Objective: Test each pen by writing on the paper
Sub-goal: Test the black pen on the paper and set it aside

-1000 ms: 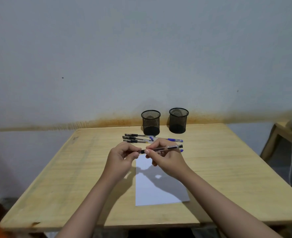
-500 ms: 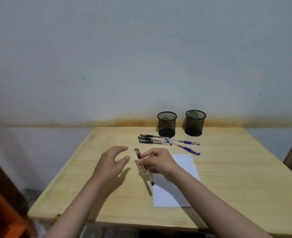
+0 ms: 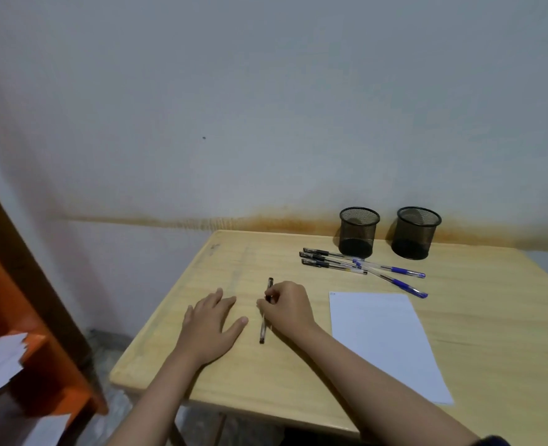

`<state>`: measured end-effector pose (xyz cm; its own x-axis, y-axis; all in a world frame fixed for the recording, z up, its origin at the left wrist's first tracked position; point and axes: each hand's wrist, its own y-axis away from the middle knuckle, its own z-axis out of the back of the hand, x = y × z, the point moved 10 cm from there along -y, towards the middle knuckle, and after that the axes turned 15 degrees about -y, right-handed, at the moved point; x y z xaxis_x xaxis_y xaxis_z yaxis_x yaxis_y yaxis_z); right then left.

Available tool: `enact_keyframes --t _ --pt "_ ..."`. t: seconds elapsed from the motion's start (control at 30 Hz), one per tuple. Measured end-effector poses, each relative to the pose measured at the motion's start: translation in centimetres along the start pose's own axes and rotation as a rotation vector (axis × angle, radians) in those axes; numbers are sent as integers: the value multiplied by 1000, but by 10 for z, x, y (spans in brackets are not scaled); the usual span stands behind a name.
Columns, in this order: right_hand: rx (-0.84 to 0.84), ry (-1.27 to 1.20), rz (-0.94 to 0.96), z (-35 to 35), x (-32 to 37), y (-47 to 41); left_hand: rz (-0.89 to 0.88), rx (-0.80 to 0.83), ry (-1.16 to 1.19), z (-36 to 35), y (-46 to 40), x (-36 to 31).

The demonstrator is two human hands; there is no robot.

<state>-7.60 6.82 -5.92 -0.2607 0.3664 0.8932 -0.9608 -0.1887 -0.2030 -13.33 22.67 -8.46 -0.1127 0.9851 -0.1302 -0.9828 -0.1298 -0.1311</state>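
A pale wooden table (image 3: 298, 381) stands against a stained grey wall (image 3: 266, 107). The right hand (image 3: 287, 305) pinches a black pen (image 3: 263, 329) left of the blank paper (image 3: 382, 336); the left hand (image 3: 211, 326) lies flat, fingers relaxed. No writing is legible.

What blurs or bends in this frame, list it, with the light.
Head view: the orange shelf at the left edge is smeared by motion blur; wide-angle distortion slants the table edges; soft, dim light with no glare on the paper; faint shadows lie under the right hand and behind the mesh cups; the pens stay fairly sharp.
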Motion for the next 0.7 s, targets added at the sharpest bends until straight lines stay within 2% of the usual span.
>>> enact_keyframes --t 0.17,0.33,0.47,0.6,0.7 --pt "-23 38 65 0 1 -5 -3 -16 12 1 -1 1" --pt "-193 49 59 47 -8 -21 -1 -21 17 0 -1 2" --pt "-282 265 10 98 -28 -53 -3 -27 27 1 -2 3" --pt "-221 530 -35 115 -47 -73 4 -27 35 0 -3 4" --pt "-189 601 -23 112 -52 -79 6 -25 41 0 -3 4"
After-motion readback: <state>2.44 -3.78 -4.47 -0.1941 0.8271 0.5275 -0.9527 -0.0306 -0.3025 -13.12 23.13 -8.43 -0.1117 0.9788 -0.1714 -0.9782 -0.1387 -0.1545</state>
